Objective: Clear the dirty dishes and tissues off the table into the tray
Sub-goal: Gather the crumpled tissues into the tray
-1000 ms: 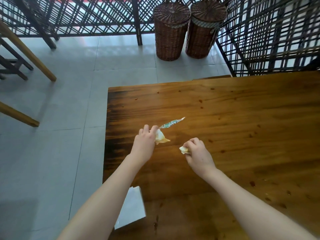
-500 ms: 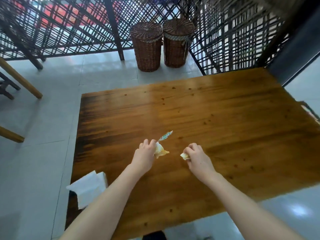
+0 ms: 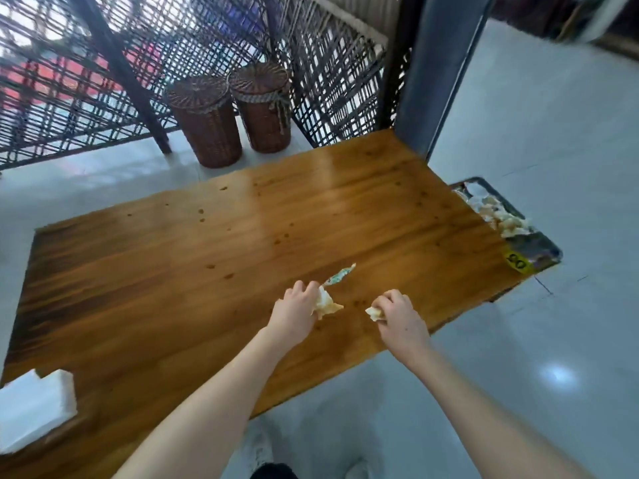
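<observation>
left hand (image 3: 297, 312): curled round crumpled tissue (image 3: 326, 304) and printed wrapper (image 3: 340, 275), over table (image 3: 207, 271) | right hand (image 3: 397, 318): pinching small tissue scrap (image 3: 373, 312), over table | tray (image 3: 541, 252): juts past table's right edge, piled with used tissues (image 3: 499, 216)

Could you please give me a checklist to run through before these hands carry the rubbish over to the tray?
1. Left hand grips the stained tissue and patterned strip: ok.
2. Right hand pinches the tissue wad: ok.
3. Tray in view past the table's right end: ok.
4. Room in the tray: crumpled tissues fill the far part, the near part is bare: ok.
5. What the tray rests on: cannot tell.
6. Nothing else left on the table: not ok, a white napkin stack lies at the near left corner.
</observation>
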A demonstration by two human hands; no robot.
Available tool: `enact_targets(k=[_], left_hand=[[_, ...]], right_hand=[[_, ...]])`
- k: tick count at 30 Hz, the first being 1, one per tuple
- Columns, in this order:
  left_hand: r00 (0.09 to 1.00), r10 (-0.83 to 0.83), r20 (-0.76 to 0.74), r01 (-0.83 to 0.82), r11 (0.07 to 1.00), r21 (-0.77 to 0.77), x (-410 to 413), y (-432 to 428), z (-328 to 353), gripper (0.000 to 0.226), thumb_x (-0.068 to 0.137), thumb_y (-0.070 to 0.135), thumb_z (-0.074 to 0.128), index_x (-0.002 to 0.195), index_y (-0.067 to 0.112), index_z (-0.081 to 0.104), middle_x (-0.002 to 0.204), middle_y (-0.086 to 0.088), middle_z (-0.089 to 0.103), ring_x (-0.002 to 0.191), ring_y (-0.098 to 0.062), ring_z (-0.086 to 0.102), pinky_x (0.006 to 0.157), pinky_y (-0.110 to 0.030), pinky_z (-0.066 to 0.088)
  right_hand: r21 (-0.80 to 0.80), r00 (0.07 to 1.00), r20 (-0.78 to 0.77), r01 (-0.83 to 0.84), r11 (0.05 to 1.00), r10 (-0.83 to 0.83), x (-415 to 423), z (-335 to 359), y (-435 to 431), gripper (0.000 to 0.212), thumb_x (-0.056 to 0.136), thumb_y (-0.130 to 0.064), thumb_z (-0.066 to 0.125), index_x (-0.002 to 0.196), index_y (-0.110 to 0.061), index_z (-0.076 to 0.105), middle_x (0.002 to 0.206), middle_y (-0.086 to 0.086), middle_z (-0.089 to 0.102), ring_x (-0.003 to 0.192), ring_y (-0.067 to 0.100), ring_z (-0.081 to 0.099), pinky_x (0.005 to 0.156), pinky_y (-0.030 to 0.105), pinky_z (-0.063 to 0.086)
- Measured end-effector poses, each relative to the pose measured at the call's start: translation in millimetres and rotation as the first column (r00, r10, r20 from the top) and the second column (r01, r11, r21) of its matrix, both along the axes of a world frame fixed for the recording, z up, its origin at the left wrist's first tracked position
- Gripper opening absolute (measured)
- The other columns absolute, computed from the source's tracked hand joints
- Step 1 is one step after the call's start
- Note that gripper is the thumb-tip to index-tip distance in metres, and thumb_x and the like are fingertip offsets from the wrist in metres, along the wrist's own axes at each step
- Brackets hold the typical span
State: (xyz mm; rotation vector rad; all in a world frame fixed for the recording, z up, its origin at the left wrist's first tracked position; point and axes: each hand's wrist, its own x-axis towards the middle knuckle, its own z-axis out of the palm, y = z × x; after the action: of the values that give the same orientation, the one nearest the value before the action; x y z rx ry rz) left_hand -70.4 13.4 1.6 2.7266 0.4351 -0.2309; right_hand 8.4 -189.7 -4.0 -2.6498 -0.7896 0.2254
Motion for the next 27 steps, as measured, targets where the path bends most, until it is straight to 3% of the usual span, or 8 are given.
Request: enact_targets(k=[4, 14, 20, 27], left_hand=[[0.998, -0.061, -0.006, 0.061, 0.998, 0.014, 41.6, -45.4, 2.7, 0.052, 0.091, 0.012, 0.058, 0.134, 0.024, 0.033, 0.119, -0.004, 0.043, 0.106, -0.025, 0.051, 0.072, -0.032, 0.038], [0.974, -0.225, 0.014, 0.224, 0.974, 0.026, 153.9, -117.6, -4.0, 0.051, 0.093, 0.013, 0.056, 0.136, 0.024, 0.031, 0.122, -0.005, 0.043, 0.109, -0.026, 0.052, 0.071, -0.030, 0.038], [0.967, -0.254, 0.036, 0.254, 0.967, -0.011, 238.2, -148.7, -13.0, 0.052, 0.093, 0.013, 0.056, 0.138, 0.025, 0.031, 0.121, -0.005, 0.044, 0.107, -0.025, 0.050, 0.072, -0.031, 0.035], [0.973, -0.223, 0.055, 0.225, 0.974, -0.035, 330.9, -158.8, -13.8, 0.054, 0.094, 0.010, 0.053, 0.139, 0.027, 0.029, 0.124, -0.004, 0.044, 0.110, -0.025, 0.050, 0.077, -0.031, 0.039]], right_hand=[[0.007, 0.997, 0.002, 0.075, 0.997, -0.075, 23.6, 3.8, -51.4, 0.020, 0.090, -0.013, 0.060, 0.108, -0.022, 0.059, 0.113, -0.006, 0.049, 0.103, 0.012, 0.047, 0.077, 0.026, 0.052], [-0.024, 0.980, -0.046, 0.194, 0.981, -0.195, 97.0, 1.2, -135.9, 0.022, 0.091, -0.013, 0.059, 0.112, -0.019, 0.057, 0.118, -0.002, 0.047, 0.108, 0.015, 0.046, 0.090, 0.030, 0.048], [-0.051, 0.971, -0.033, 0.236, 0.970, -0.238, 174.9, -1.4, -178.8, 0.017, 0.093, -0.014, 0.056, 0.108, -0.019, 0.057, 0.114, -0.004, 0.048, 0.104, 0.012, 0.044, 0.077, 0.019, 0.040], [-0.075, 0.961, -0.061, 0.266, 0.961, -0.271, 273.2, -0.8, -202.4, 0.021, 0.091, -0.010, 0.053, 0.111, -0.017, 0.057, 0.113, -0.002, 0.049, 0.101, 0.013, 0.045, 0.073, 0.022, 0.035]])
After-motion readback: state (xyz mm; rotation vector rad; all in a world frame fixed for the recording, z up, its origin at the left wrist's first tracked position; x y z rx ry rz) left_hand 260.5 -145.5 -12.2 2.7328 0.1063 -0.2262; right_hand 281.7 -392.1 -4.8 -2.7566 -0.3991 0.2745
